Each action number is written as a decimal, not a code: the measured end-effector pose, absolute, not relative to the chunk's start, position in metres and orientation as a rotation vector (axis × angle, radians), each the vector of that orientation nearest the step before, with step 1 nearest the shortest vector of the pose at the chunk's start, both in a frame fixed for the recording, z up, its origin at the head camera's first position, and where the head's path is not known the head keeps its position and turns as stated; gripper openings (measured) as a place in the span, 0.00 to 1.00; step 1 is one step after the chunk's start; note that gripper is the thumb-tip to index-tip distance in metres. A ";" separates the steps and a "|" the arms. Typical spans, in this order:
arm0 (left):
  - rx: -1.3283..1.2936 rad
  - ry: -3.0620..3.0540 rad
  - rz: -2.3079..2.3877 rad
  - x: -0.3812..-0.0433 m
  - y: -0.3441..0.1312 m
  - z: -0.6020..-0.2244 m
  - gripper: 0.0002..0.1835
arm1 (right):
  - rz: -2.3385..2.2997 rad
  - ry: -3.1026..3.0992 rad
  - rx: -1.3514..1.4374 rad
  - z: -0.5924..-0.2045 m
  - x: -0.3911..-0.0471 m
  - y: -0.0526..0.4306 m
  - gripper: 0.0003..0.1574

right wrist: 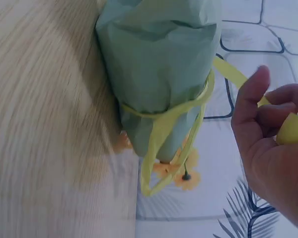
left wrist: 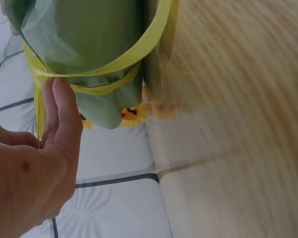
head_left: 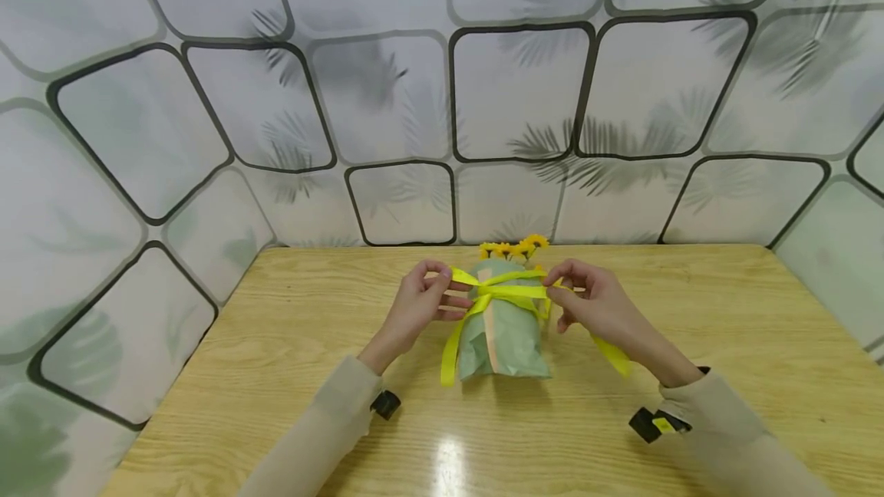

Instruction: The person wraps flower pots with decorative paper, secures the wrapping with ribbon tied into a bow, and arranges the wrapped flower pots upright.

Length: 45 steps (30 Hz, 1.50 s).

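Note:
A bouquet in pale green wrapping paper (head_left: 516, 345) lies on the table, its yellow flowers (head_left: 534, 241) at the far end. A yellow ribbon (head_left: 486, 299) circles the paper and crosses at the front. My left hand (head_left: 423, 299) pinches one length of it between thumb and forefinger; the other fingers reach to the ribbon by the paper, as the left wrist view shows. On the other side my right hand (head_left: 602, 304) pinches another length, pulled out from the crossing. One ribbon tail hangs below the right hand, and a ribbon loop (right wrist: 148, 171) dangles near the flowers.
The wooden table (head_left: 311, 328) runs back to a pale wall (head_left: 394, 205) with dark outlined shapes and leaf prints. A second ribbon tail (head_left: 449, 363) hangs left of the bouquet. Small black devices (head_left: 385, 404) sit at both sleeve cuffs.

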<state>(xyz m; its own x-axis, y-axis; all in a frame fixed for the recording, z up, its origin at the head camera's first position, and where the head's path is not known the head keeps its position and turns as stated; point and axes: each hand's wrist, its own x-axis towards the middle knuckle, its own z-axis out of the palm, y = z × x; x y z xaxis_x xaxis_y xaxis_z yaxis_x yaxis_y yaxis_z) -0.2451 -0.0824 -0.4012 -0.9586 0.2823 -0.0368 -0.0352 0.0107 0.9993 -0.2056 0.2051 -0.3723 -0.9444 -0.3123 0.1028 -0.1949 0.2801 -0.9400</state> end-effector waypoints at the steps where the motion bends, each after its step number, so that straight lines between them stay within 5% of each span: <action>1: 0.265 2.054 2.039 -0.245 -0.083 -0.401 0.12 | -1.743 2.442 -0.501 -0.373 -0.205 0.208 0.12; 24: 0.320 2.274 1.914 -0.233 -0.077 -0.398 0.11 | -0.941 3.051 -0.857 -0.398 -0.187 0.230 0.06; 45: 0.337 2.380 1.882 -0.240 -0.090 -0.407 0.11 | -0.894 2.794 -0.909 -0.409 -0.172 0.267 0.08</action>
